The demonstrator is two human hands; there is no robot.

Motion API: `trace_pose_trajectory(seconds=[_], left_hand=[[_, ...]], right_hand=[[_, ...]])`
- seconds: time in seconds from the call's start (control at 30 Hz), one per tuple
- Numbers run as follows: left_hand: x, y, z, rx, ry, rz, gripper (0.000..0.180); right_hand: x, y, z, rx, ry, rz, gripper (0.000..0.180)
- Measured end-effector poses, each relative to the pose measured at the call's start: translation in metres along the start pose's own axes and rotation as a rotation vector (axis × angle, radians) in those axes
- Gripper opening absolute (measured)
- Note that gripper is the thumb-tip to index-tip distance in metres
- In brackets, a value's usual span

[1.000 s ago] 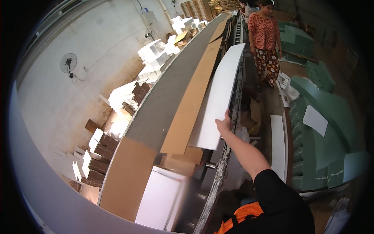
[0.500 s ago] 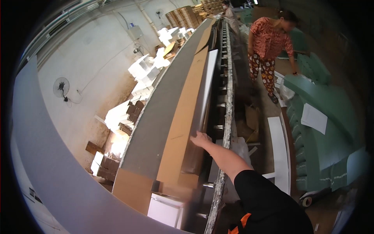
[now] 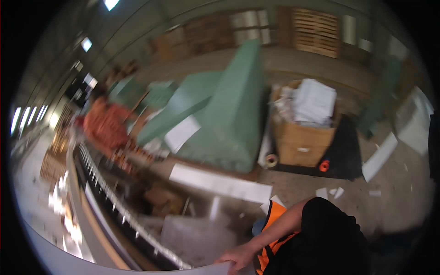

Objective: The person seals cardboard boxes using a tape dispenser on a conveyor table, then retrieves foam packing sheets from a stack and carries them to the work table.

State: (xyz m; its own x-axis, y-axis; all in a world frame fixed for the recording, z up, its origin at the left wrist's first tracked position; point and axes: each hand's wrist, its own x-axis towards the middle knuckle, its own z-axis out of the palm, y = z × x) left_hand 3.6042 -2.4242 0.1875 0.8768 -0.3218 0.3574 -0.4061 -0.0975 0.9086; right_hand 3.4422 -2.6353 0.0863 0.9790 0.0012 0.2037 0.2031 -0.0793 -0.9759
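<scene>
My right hand (image 3: 240,257) reaches down at the bottom of the picture, its fingers closed round the edge of a large pale sheet (image 3: 204,269). The sheet runs along the lower rim of the view, mostly cut off. My left hand is out of view. Beyond the sheet, at the lower left, a long conveyor with a rail of metal rollers (image 3: 130,222) stretches away. A long brown cardboard strip (image 3: 107,245) and a whitish strip (image 3: 95,201) lie along it, blurred by motion.
A person in a red patterned top (image 3: 105,126) stands at the left beyond the rail. Green wrapped stacks (image 3: 236,119) carry a white sheet (image 3: 182,133). A cardboard box (image 3: 302,144) of papers stands near tape rolls (image 3: 271,160). A long white strip (image 3: 220,183) lies on the floor.
The view has swung right, away from the conveyor. My right hand has left the cardboard strip on the conveyor and now grips the pale sheet's edge.
</scene>
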Motion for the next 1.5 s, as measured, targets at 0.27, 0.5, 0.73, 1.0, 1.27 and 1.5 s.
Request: trace_pose_trajectory(seconds=[0.27, 0.5, 0.73, 1.0, 1.27, 1.5], left_hand=[[-0.090, 0.059, 0.191, -0.356, -0.694, 0.332, 0.055], [-0.275, 0.149, 0.338, -0.669, -1.169, 0.632, 0.053], [-0.590, 0.278, 0.452, -0.593, -1.714, 0.088, 0.037], [-0.853, 0.345, 0.522, -0.587, -2.252, -0.193, 0.027], [-1.153, 0.391, 0.585, -0.304, -2.695, -0.172, 0.035], [-1.393, 0.512, 0.588, -0.411, -2.733, -0.905, 0.040]], right_hand=[[-0.242, -0.095, -0.011, -0.063, 0.951, -0.184, 0.055], [-0.480, -0.147, 0.009, -0.249, 1.750, -0.137, 0.056], [-0.809, -0.205, 0.076, -0.772, 2.713, 0.102, 0.055], [-1.067, -0.253, 0.211, -1.191, 3.329, 0.048, 0.044], [-1.263, -0.282, 0.212, -0.491, 3.419, -0.184, 0.032], [-1.425, -0.284, 0.193, -0.192, 3.379, -0.395, 0.027]])
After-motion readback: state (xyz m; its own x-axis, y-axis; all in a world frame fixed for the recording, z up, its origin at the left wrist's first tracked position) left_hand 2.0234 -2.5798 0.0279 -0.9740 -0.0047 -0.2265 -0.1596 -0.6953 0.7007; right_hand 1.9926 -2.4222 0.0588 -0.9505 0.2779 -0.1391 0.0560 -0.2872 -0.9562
